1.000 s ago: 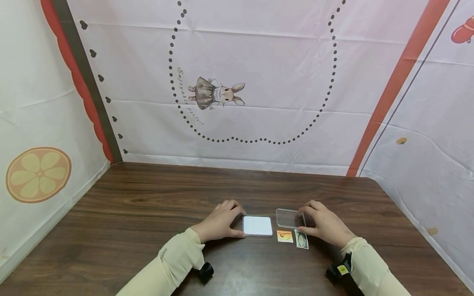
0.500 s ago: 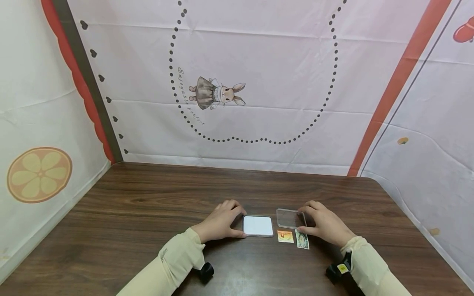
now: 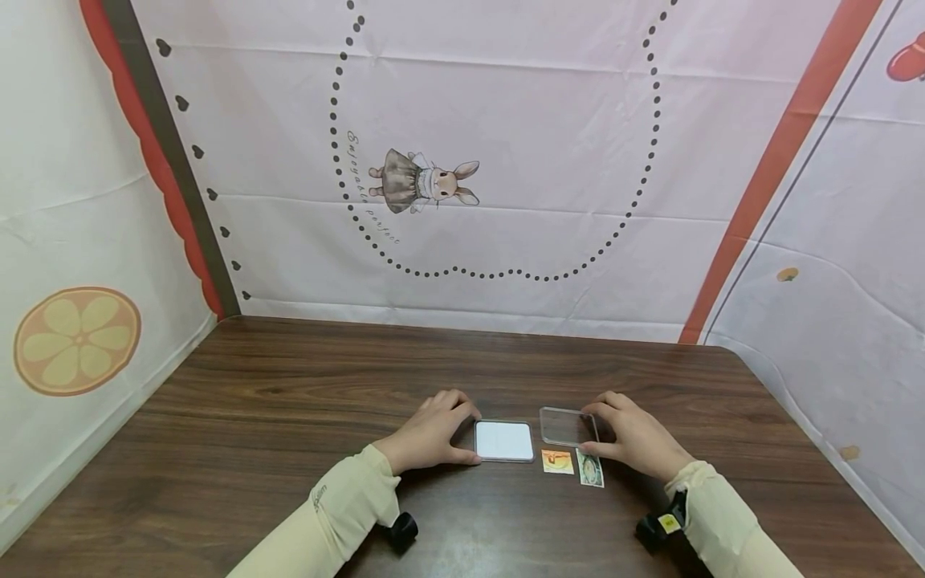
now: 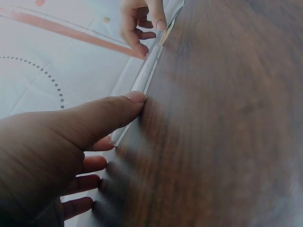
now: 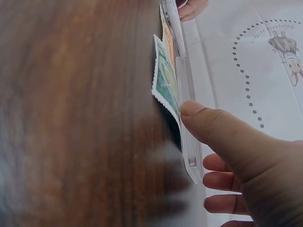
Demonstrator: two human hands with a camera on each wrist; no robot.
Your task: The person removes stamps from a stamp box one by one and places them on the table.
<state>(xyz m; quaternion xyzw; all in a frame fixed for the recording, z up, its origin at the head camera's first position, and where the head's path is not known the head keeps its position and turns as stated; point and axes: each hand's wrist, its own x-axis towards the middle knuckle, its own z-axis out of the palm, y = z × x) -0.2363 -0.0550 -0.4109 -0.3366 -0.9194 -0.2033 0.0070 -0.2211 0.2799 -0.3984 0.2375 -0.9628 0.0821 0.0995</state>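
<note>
A flat clear plastic case with a white insert [image 3: 503, 441] lies on the table at the centre front. My left hand [image 3: 432, 433] holds its left side, thumb on the near corner and forefinger at the far one. To the right lies a clear plastic lid [image 3: 564, 426], nothing in it. My right hand [image 3: 636, 437] grips the lid's right side between thumb and fingers. Just in front of the lid are two postage stamps, an orange one [image 3: 557, 461] and a green one [image 3: 590, 470]. In the right wrist view the green stamp [image 5: 165, 75] shows perforated edges, slightly raised off the table.
The dark wood-grain table [image 3: 325, 369] reaches back to a printed cloth wall [image 3: 520, 160], with cloth on both sides too. A black wrist camera [image 3: 401, 531] sits below the left cuff, another camera [image 3: 654, 531] below the right.
</note>
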